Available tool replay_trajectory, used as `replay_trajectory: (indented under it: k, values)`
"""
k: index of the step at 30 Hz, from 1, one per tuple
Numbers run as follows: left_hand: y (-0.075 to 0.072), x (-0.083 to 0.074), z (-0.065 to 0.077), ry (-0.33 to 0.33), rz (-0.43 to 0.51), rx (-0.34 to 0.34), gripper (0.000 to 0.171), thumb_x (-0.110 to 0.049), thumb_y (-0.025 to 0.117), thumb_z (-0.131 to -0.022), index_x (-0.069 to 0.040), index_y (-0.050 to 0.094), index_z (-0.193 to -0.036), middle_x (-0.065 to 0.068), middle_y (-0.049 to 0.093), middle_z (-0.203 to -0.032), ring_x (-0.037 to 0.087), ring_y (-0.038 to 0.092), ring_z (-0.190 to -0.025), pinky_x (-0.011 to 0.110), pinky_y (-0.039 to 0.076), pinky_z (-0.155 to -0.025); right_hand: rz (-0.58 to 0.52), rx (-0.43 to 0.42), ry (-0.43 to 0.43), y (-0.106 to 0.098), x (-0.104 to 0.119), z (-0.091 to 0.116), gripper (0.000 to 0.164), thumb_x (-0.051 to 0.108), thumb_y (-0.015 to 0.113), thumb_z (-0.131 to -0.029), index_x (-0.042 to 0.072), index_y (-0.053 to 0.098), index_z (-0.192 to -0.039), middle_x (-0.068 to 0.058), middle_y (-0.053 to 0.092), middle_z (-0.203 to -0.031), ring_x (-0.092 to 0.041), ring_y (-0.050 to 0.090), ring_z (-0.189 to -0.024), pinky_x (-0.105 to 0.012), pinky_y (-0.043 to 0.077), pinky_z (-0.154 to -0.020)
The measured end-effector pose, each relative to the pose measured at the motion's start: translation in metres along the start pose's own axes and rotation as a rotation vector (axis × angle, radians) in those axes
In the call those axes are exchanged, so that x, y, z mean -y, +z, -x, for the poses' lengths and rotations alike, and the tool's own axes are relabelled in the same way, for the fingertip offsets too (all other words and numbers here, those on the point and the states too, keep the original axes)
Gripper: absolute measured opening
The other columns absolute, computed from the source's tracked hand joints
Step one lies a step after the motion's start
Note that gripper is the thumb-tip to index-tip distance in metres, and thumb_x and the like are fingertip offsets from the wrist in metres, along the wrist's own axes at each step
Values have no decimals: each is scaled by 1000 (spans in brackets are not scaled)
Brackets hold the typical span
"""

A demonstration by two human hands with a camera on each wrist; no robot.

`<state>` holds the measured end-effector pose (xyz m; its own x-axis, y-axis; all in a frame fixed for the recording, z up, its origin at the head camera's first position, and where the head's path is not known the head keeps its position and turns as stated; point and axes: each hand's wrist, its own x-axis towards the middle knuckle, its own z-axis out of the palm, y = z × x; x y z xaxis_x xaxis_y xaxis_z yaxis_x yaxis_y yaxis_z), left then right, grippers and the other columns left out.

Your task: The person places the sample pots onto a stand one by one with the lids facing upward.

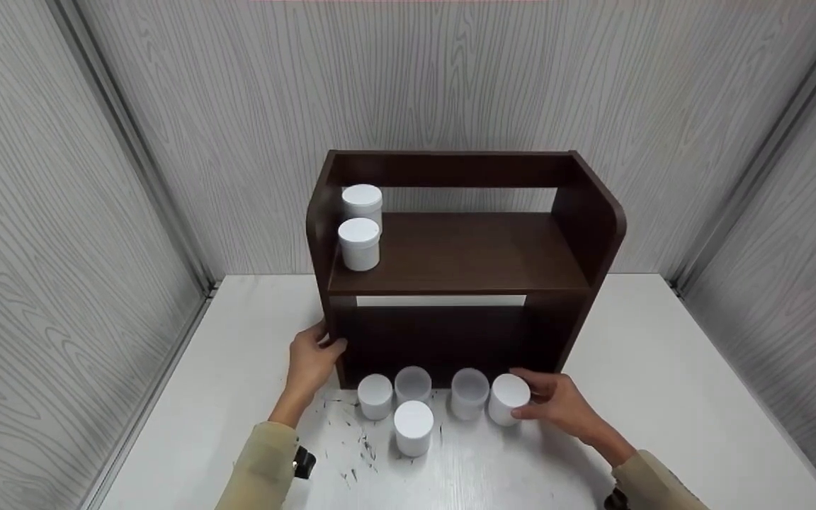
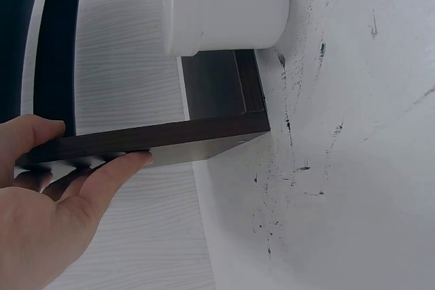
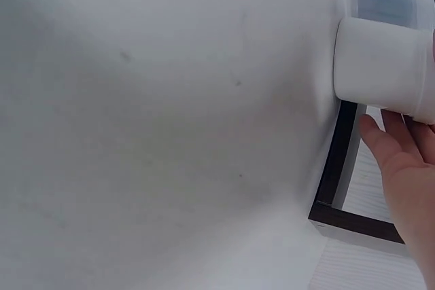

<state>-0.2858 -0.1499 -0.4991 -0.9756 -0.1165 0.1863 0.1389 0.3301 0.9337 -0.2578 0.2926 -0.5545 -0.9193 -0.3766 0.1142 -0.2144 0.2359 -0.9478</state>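
A dark brown two-tier wooden shelf (image 1: 472, 248) stands on the white table. My left hand (image 1: 311, 363) grips the front edge of its left side panel (image 2: 163, 134), thumb on one face and fingers on the other. At the right end of a row before the shelf, my right hand (image 1: 562, 405) holds a white lidded jar (image 1: 509, 400) between thumb and fingers. In the right wrist view, the same white jar (image 3: 380, 62) has the fingers along its side. Beside it are two translucent jars (image 1: 469, 393) (image 1: 413, 384) and two more white jars (image 1: 375, 395) (image 1: 414, 427).
Two white lidded jars (image 1: 359, 244) (image 1: 362, 202) stand one behind the other at the left of the upper tier. Dark scuff marks (image 1: 365, 446) streak the white table (image 1: 259, 304). Wood-grain panels (image 1: 450, 71) enclose the back and sides.
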Motion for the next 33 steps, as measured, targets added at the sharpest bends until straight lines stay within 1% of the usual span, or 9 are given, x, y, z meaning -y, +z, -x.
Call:
replay_trajectory:
  k: [3, 7, 12, 16, 18, 22, 26, 33]
  values:
    - [0, 0, 0, 0, 1, -3, 56, -4, 66, -97, 13, 50, -148, 31, 56, -145, 46, 60, -129, 46, 56, -100, -25, 17, 11, -1, 0, 1, 75, 3, 89, -83, -11, 53, -147, -32, 50, -151, -43, 56, -134, -28, 52, -104]
    - [0, -1, 0, 1, 3, -7, 55, -4, 66, -97, 13, 50, -147, 31, 57, -145, 46, 60, -129, 47, 56, -100, -35, 30, 16, -2, 1, 1, 75, 2, 88, -83, -9, 53, -149, -30, 51, -151, -39, 58, -132, -28, 52, -103]
    - [1, -1, -1, 2, 13, -1, 57, -4, 66, -97, 13, 49, -148, 30, 56, -146, 45, 59, -130, 45, 56, -100, -31, 30, 25, -4, 2, 1, 74, 3, 88, -83, -10, 54, -148, -28, 59, -143, -29, 65, -124, -27, 55, -99]
    - [2, -1, -2, 0, 6, 6, 58, -5, 66, -97, 14, 47, -149, 31, 55, -147, 46, 58, -131, 45, 56, -100, -38, 29, 30, -7, 0, 2, 74, 3, 88, -83, -10, 53, -147, -27, 60, -143, -23, 68, -121, -28, 55, -98]
    - [2, -1, -2, -1, 0, 9, 59, -6, 66, -97, 14, 46, -149, 30, 54, -148, 46, 58, -132, 45, 56, -101, -37, 29, 39, -8, -1, 2, 75, 5, 88, -84, -9, 53, -149, -26, 60, -144, -20, 68, -121, -29, 55, -99]
    - [2, -2, -3, -3, -2, 14, 60, -7, 66, -98, 13, 45, -150, 30, 53, -150, 46, 57, -132, 45, 56, -101, -34, 38, 50, -9, -2, 2, 77, 6, 88, -84, -7, 52, -151, -24, 60, -145, -21, 68, -122, -30, 55, -100]
    - [2, -2, -2, -3, 5, 13, 60, -6, 66, -98, 13, 46, -150, 30, 53, -150, 45, 57, -132, 44, 56, -101, -34, 38, 43, -9, -2, 2, 76, 5, 89, -83, -8, 53, -149, -26, 61, -143, -25, 67, -123, -29, 55, -100]
    - [2, -2, -2, -4, 4, 17, 60, -7, 66, -98, 12, 46, -151, 30, 53, -150, 45, 58, -132, 44, 56, -100, -42, 27, 41, -7, 1, 2, 75, 3, 89, -82, -10, 53, -147, -27, 64, -138, -24, 69, -118, -28, 56, -97]
